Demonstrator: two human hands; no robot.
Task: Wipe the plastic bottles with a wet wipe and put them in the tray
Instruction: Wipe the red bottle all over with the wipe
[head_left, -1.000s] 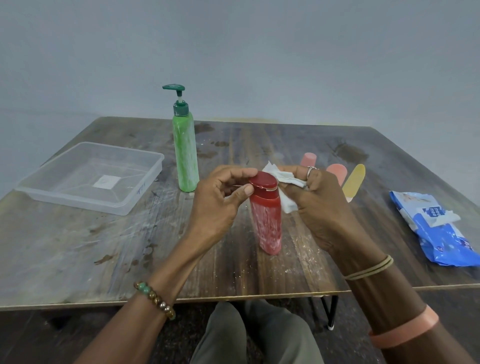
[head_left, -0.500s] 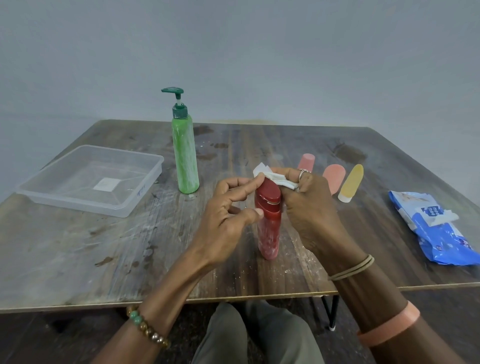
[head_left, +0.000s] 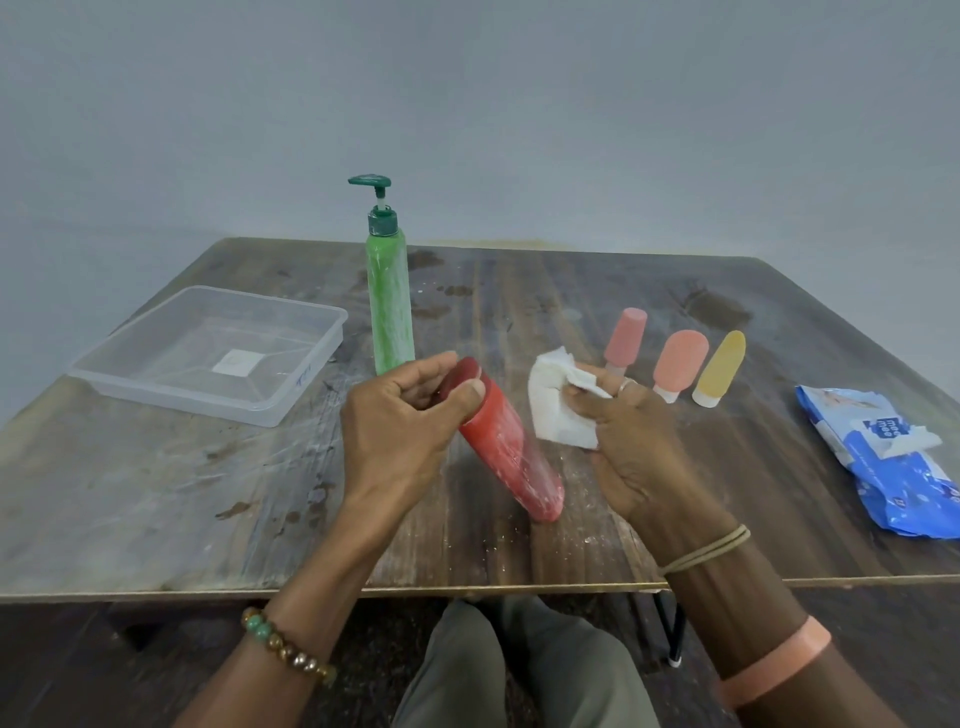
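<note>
My left hand (head_left: 400, 431) grips the cap end of a red bottle (head_left: 511, 457), which is tilted with its base down to the right, over the table. My right hand (head_left: 634, 447) pinches a white wet wipe (head_left: 556, 405) just right of the bottle; the wipe is off the bottle's surface. A tall green pump bottle (head_left: 389, 306) stands upright behind my left hand. Two pink small bottles (head_left: 626, 338) (head_left: 680, 364) and a yellow one (head_left: 722, 369) lie side by side beyond my right hand. The clear plastic tray (head_left: 291, 400) sits at the left with nothing in it but a label.
A blue pack of wet wipes (head_left: 893, 462) lies at the right edge of the wooden table (head_left: 156, 493). The table's front edge runs just below my wrists, with my knees under it. A plain grey wall stands behind.
The red bottle went from upright to tilted, its cap swung left in my left hand. My right hand drew the wipe off the cap and away to the right.
</note>
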